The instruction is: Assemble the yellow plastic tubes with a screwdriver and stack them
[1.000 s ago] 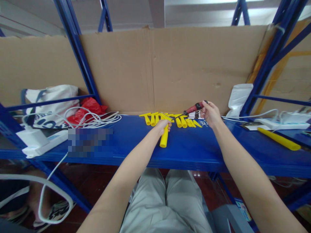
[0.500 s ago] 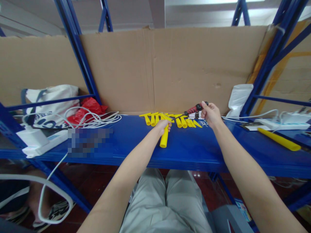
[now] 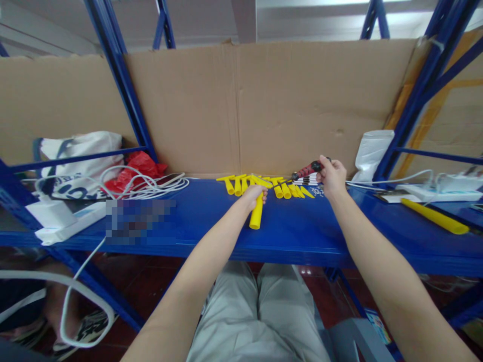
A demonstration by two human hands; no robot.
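Gripping yellow tube (image 3: 255,217), left fingers (image 3: 264,197) curled; screwdriver (image 3: 304,171) between pinched right fingers (image 3: 323,162).

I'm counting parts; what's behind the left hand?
Yellow pieces lie on the blue shelf behind the left hand. The hand hides part of its yellow tube and anything directly behind.

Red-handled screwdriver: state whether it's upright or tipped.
Tipped: the red-handled screwdriver slopes down from the right hand toward the left hand.

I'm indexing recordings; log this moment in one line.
left hand: grips yellow tube; right hand: holds screwdriver by handle end; shaft: points toward left hand; blue shelf: yellow pieces
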